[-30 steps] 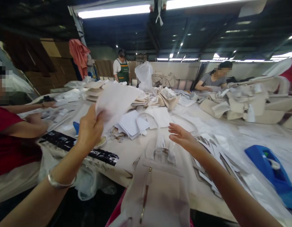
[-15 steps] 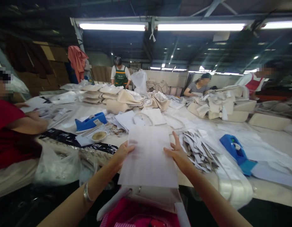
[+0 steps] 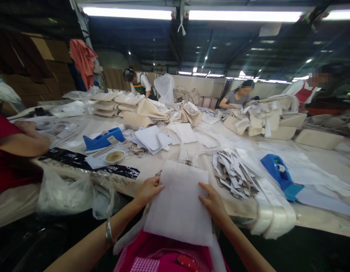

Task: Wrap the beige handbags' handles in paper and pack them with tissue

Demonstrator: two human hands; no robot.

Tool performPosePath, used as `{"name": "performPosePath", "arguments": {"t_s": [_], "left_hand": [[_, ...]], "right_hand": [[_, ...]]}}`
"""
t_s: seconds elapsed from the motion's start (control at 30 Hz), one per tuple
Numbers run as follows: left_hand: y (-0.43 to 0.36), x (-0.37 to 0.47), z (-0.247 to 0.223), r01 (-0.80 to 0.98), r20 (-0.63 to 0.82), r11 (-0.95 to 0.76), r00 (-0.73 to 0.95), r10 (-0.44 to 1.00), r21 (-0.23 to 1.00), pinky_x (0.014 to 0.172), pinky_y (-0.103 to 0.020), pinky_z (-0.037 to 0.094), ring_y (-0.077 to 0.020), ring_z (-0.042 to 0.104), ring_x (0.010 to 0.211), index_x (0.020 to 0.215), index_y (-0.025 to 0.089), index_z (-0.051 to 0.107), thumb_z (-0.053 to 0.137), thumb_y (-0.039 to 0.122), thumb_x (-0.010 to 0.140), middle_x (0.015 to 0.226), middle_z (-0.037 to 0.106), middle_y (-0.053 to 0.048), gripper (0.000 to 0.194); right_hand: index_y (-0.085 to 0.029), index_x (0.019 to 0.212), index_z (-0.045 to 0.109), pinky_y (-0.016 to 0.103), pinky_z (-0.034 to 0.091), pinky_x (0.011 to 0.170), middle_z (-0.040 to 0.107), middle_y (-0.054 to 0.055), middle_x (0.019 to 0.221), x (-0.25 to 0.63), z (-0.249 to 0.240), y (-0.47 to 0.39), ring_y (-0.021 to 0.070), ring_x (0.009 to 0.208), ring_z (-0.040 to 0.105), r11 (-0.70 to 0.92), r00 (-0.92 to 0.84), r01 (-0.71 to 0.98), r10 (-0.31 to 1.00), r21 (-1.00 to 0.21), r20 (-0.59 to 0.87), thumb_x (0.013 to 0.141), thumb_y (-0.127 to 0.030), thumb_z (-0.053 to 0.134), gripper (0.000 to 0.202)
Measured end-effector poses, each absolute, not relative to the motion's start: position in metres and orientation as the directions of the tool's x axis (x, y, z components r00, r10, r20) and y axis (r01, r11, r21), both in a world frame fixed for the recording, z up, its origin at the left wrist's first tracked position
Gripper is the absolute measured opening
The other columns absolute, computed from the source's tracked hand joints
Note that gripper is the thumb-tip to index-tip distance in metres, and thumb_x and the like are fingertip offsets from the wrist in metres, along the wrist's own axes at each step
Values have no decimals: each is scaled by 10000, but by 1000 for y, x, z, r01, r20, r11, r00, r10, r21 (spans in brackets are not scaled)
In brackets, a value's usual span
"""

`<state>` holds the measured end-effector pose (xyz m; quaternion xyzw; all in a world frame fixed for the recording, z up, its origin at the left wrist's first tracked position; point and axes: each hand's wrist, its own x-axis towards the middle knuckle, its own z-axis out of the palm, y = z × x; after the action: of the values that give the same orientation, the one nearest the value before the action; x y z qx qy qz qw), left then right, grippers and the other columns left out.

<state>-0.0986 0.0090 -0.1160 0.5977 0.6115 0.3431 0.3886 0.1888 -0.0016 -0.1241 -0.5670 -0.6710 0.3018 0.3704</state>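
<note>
A pale, flat rectangular sheet [image 3: 180,206] lies close to my body, above a pink apron [image 3: 169,255]. My left hand [image 3: 150,189] pinches its left edge, fingers curled. At the right edge, my right hand [image 3: 211,200] grips the sheet between thumb and forefinger. Long white strips hang down on both sides of the sheet. Just beyond it on the table [image 3: 175,154] lie white papers [image 3: 152,139], and to the right a heap of cut grey-white pieces [image 3: 234,173].
Blue tape dispensers stand at left [image 3: 103,139] and right [image 3: 281,177]. A round dish [image 3: 114,156] sits near the left one. Beige fabric stacks [image 3: 146,109] lie farther back. A person in red [image 3: 10,155] sits at left; other people stand or lean across the table.
The sheet and both my hands have come lower and closer to my body. The view has tilted down slightly. Across the table, the person in the green apron has bent to the left.
</note>
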Motion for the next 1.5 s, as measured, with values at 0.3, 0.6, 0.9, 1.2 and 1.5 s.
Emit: {"name": "performPosePath", "arguments": {"t_s": [0.3, 0.6, 0.9, 1.2, 1.5], "left_hand": [[9, -99, -110, 727, 17, 27, -53, 998, 686, 557, -248, 242, -137, 457, 566, 644, 192, 504, 618, 374, 754, 539, 469, 58, 241], [8, -102, -106, 833, 26, 14, -34, 999, 553, 564, -254, 319, -162, 537, 598, 706, 203, 540, 620, 418, 815, 577, 529, 48, 254], [5, -64, -95, 856, 432, -516, 451, 781, 39, 1138, -526, 217, -320, 287, 1398, 1389, 147, 410, 503, -21, 765, 1465, 381, -184, 653], [34, -52, -133, 571, 279, -820, 781, 559, 45, 1166, -513, 205, -300, 217, 1449, 1465, 209, 345, 514, 419, 945, 1559, 289, -145, 586], [37, -54, -134, 580, 262, -807, 766, 586, 109, 1161, -509, 193, -294, 226, 1443, 1460, 245, 354, 518, 455, 939, 1558, 298, -127, 585]], "right_hand": [[-131, 1269, 563, 432, 465, 963, 544, 106, 1065, 183, -126, -2, 257, 1010, 568, 232, -153, 668, 973, -707, 175, 780, -207, 476, 503], [-91, 1291, 540, 425, 472, 944, 510, 99, 1027, 182, -122, -2, 252, 970, 559, 233, -185, 710, 972, -665, 144, 797, -196, 472, 509], [-126, 1327, 497, 419, 468, 961, 492, 111, 1100, 178, -123, -7, 249, 1007, 555, 238, -190, 691, 971, -682, 145, 820, -169, 444, 512], [-160, 1299, 510, 419, 504, 922, 508, 113, 1091, 179, -131, -4, 255, 1008, 570, 254, -187, 698, 967, -669, 172, 803, -142, 452, 500], [-147, 1339, 495, 629, 335, 1022, 332, 227, 1454, 163, -91, -12, 435, 1275, 370, 279, -184, 917, 931, -285, 316, 813, -105, 526, 528]]}}
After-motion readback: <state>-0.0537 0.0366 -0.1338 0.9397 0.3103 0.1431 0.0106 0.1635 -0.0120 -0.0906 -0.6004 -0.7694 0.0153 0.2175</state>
